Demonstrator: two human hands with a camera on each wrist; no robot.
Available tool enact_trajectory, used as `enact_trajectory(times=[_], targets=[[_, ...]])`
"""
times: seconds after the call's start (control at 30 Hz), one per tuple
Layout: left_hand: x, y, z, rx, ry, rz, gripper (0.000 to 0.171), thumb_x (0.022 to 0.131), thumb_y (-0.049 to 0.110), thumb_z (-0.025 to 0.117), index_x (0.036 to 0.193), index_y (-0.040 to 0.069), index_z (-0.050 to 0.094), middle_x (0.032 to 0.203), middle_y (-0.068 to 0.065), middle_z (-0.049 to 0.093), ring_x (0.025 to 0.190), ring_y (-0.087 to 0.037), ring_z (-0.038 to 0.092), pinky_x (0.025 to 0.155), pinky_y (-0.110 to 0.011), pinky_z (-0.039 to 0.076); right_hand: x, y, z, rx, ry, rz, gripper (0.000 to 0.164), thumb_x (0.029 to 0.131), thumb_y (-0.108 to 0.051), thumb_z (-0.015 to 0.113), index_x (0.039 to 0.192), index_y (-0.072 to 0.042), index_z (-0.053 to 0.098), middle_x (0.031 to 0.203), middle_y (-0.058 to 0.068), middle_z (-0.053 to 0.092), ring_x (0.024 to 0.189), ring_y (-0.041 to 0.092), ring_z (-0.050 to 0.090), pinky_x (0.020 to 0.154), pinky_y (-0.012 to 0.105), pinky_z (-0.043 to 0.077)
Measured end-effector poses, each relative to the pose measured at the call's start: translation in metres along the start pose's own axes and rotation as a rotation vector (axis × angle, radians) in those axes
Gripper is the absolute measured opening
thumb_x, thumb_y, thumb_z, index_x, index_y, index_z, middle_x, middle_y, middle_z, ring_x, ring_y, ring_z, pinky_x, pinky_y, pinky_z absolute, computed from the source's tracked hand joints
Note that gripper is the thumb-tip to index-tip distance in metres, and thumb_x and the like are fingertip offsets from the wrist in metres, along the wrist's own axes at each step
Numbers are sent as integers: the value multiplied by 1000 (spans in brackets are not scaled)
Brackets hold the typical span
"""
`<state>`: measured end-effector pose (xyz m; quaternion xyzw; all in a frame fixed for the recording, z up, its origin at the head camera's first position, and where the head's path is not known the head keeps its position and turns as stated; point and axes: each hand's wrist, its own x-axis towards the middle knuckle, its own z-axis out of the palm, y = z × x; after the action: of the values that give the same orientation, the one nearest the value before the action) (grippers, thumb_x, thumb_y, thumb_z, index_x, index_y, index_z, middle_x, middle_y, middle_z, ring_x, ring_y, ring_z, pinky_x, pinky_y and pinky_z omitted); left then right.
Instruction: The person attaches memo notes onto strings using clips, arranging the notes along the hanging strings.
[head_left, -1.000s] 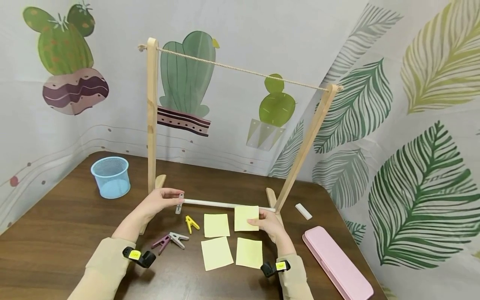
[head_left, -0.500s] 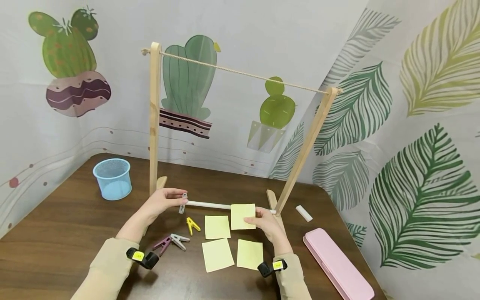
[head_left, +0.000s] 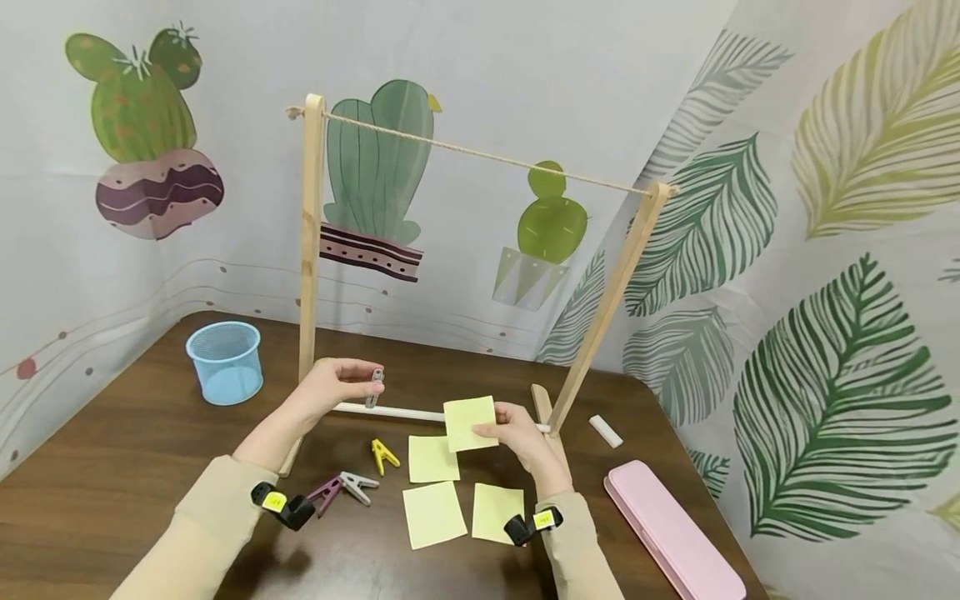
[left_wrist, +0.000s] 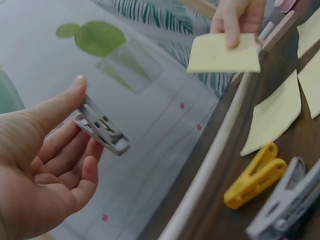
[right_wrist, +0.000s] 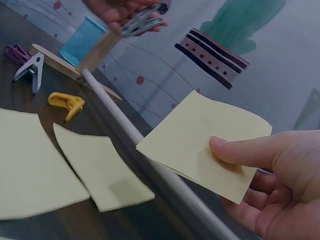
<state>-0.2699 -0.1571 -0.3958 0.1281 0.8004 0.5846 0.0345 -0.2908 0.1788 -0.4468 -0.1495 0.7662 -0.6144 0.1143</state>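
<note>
Between thumb and fingers my left hand (head_left: 333,388) pinches a grey clothespin (left_wrist: 103,125), raised off the table near the left post. My right hand (head_left: 522,433) grips a yellow sticky note (head_left: 469,423), thumb on its front face, above the white bar. Below lie several more yellow notes, such as the near-left note (head_left: 435,514) and the near-right note (head_left: 498,510). Left of them rest a yellow clothespin (head_left: 384,457), a light grey clothespin (head_left: 358,487) and a purple clothespin (head_left: 326,493). A string (head_left: 480,153) runs between the tops of two wooden posts.
The left post (head_left: 309,242) and right post (head_left: 609,304) stand on wooden feet, joined low by a white bar (head_left: 412,413). A blue mesh basket (head_left: 225,367) is at the back left. To the right are a white block (head_left: 606,432) and a pink case (head_left: 671,529).
My left hand has lifted the grey clothespin slightly up and to the right. The right hand has carried its note left and a little upward, so it now overlaps another note in the head view.
</note>
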Motion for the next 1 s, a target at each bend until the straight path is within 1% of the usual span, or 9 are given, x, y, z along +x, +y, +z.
enact_trajectory(times=[0.1, 0.23, 0.33, 0.37, 0.47, 0.6, 0.8, 0.87, 1.0], targets=[[1, 18, -7, 68, -12, 54, 48, 88, 23, 74, 126, -4, 62, 115, -18, 70, 102, -22, 67, 88, -35, 54, 9, -12, 6, -23, 9, -7, 33, 85, -1, 71, 115, 12, 61, 95, 6, 74, 79, 8, 68, 73, 24, 54], [4, 46, -18, 215, -6, 125, 47, 87, 25, 75, 125, -1, 64, 115, -18, 70, 103, -28, 69, 86, -40, 56, 22, -33, 14, -70, 23, -35, 33, 85, -5, 72, 114, 9, 63, 98, 10, 74, 80, 8, 67, 77, 25, 53], [7, 70, -28, 295, 17, 162, 49, 86, 28, 76, 125, 1, 65, 116, -17, 70, 103, -30, 69, 86, -43, 55, 32, -52, 21, -100, 27, -53, 33, 85, -5, 73, 115, 7, 64, 102, 15, 74, 79, 8, 68, 77, 26, 53], [8, 78, -31, 308, 23, 171, 49, 86, 28, 76, 125, 2, 65, 116, -17, 70, 102, -29, 69, 87, -43, 55, 36, -58, 23, -109, 30, -58, 33, 85, -6, 73, 115, 7, 65, 102, 16, 74, 79, 8, 68, 77, 26, 53], [11, 100, -43, 349, 44, 207, 49, 86, 29, 77, 126, 4, 65, 116, -17, 70, 100, -28, 69, 85, -39, 55, 47, -80, 31, -124, 35, -80, 32, 85, -5, 72, 114, 5, 66, 104, 17, 73, 78, 8, 68, 76, 26, 53], [16, 128, -58, 386, 77, 269, 46, 85, 27, 77, 125, 7, 66, 113, -15, 71, 97, -21, 69, 80, -28, 53, 62, -110, 41, -127, 57, -134, 30, 85, -4, 73, 113, 5, 66, 103, 18, 73, 77, 8, 67, 77, 25, 51], [18, 173, -75, 391, 122, 355, 41, 85, 21, 77, 123, 7, 68, 112, -13, 72, 87, 3, 64, 75, -16, 49, 83, -151, 58, -72, 110, -218, 29, 84, -1, 73, 112, 6, 66, 104, 23, 71, 76, 7, 65, 72, 22, 52], [18, 188, -80, 385, 124, 382, 41, 86, 22, 77, 123, 7, 68, 111, -11, 73, 86, 6, 64, 77, -15, 48, 89, -163, 64, -61, 129, -238, 30, 85, -2, 73, 112, 5, 66, 105, 24, 70, 75, 6, 64, 71, 21, 52], [17, 212, -89, 368, 130, 438, 40, 87, 21, 75, 124, 6, 67, 104, 2, 74, 87, 5, 65, 79, -14, 48, 99, -189, 73, -20, 162, -257, 31, 85, -3, 73, 114, 5, 65, 108, 25, 69, 74, 6, 64, 70, 20, 52]])
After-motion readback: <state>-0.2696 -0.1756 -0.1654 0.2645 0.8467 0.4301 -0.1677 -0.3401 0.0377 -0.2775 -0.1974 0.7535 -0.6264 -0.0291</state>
